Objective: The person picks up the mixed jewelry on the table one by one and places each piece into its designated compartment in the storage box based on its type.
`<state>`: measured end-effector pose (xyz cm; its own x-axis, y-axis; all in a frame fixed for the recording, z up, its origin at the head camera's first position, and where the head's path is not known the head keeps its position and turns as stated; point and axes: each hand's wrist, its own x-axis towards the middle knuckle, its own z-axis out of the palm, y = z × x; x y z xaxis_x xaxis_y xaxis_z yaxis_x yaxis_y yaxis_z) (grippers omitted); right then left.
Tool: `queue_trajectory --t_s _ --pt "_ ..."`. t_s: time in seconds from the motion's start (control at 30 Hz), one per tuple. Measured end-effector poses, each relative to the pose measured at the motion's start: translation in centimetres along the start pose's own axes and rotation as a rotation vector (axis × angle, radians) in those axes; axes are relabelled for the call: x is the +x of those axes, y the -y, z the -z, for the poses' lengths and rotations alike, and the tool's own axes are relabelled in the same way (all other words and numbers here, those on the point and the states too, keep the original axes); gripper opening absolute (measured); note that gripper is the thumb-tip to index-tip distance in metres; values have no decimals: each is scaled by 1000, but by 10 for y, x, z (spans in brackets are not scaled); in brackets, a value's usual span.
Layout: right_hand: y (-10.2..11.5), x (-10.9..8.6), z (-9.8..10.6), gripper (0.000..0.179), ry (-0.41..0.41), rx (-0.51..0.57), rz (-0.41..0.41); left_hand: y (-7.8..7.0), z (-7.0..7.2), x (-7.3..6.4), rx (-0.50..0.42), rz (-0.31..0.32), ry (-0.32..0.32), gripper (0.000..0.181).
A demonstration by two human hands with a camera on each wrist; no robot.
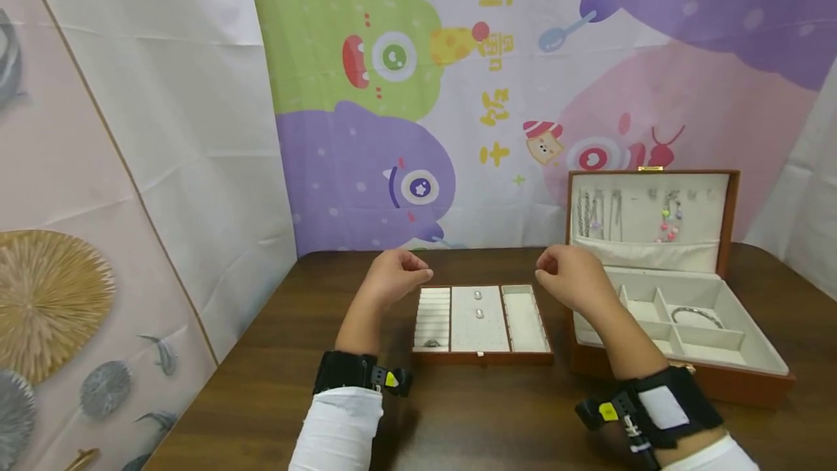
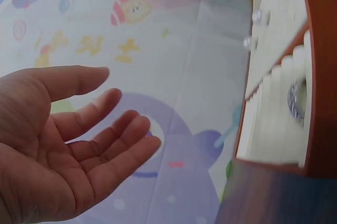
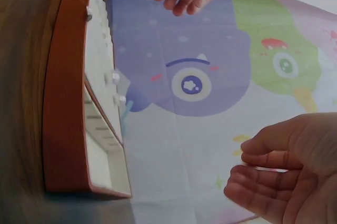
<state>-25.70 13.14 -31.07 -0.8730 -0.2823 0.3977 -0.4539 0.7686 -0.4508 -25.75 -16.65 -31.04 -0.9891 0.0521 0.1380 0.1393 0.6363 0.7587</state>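
A shallow brown jewelry tray (image 1: 482, 359) lies on the table with its three sections facing up. Past its left back corner my left hand (image 1: 395, 278) hovers, fingers loosely bent and holding nothing. Beyond the right side, my right hand (image 1: 577, 278) is also raised and empty, near the open jewelry box (image 1: 745, 386). Two pearl-like stud earrings (image 1: 479, 313) sit on the tray's middle pad. A silver ring (image 2: 295, 100) rests in the ridged ring section at the left. The right-hand section (image 1: 526, 325) shows a bare pale lining.
The box's raised lid holds several hanging chains (image 1: 616, 215) and a colourful beaded bracelet (image 1: 665, 227). A silver bangle (image 1: 694, 310) lies in one divided compartment. A cartoon-printed cloth (image 1: 366, 187) hangs behind the wooden table (image 1: 261, 384).
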Motion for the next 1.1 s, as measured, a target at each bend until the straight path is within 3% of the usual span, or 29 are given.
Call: queue_trajectory --t_s 0.1,0.23,0.33,0.5,0.63,0.83,1.1 --pt "1 3 -12 16 55 -65 -6 7 4 3 24 33 20 16" --pt "1 4 -33 16 170 -186 4 19 3 9 -8 105 66 17" --pt "0 2 -46 9 232 -260 0 30 -2 14 -62 160 138 22" --pt "0 -5 -57 17 289 -321 -12 48 -14 16 -168 257 290 44" --pt "0 -7 -60 16 312 -326 -33 53 -19 14 -180 301 361 56" --pt "-4 -9 -62 12 324 -313 -50 55 -26 14 -144 313 366 57" --pt "-3 -6 -52 17 334 -257 -30 53 -21 13 -32 267 357 51"
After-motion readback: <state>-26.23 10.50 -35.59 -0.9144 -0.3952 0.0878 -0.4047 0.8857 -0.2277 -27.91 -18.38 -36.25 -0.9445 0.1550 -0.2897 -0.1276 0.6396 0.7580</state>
